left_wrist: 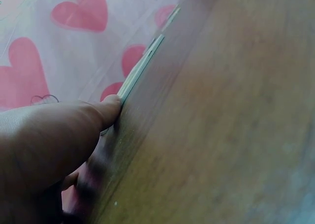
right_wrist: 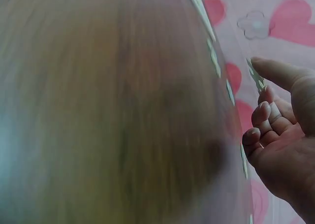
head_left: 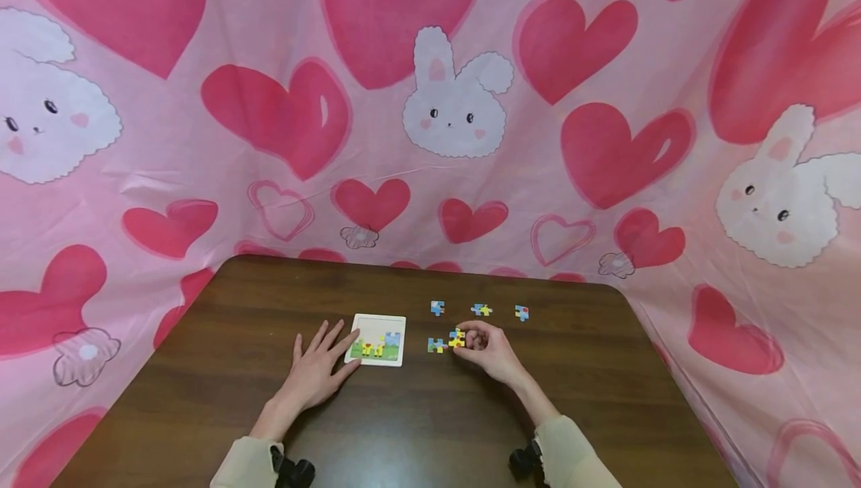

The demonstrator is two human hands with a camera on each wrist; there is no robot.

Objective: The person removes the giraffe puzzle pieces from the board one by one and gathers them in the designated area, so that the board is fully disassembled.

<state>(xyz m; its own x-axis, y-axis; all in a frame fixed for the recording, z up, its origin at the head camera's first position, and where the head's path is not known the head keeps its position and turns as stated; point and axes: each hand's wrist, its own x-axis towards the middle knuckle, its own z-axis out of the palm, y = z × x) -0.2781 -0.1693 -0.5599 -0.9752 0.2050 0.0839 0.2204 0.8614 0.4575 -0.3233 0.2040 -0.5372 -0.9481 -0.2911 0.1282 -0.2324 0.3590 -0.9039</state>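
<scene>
My right hand (head_left: 489,352) pinches a yellow and blue jigsaw piece (head_left: 457,338) between thumb and index finger. In the right wrist view, that piece shows edge-on, lifted off the table. Just left of it in the head view lies a blue and green jigsaw piece (head_left: 436,345). My left hand (head_left: 315,372) lies with spread fingers at the left side of a white-framed puzzle board (head_left: 403,342). Its thumb (left_wrist: 109,108) and index finger touch the board's edge. Fitted pieces fill the board's lower part and right side, and its upper left shows a pale bare base.
Three more jigsaw pieces lie in a row farther back: a blue one (head_left: 437,309), a yellow and blue one (head_left: 481,310) and one with a red spot (head_left: 522,313). The brown wooden table (head_left: 403,428) ends at a pink cloth backdrop (head_left: 377,152) with hearts and rabbits.
</scene>
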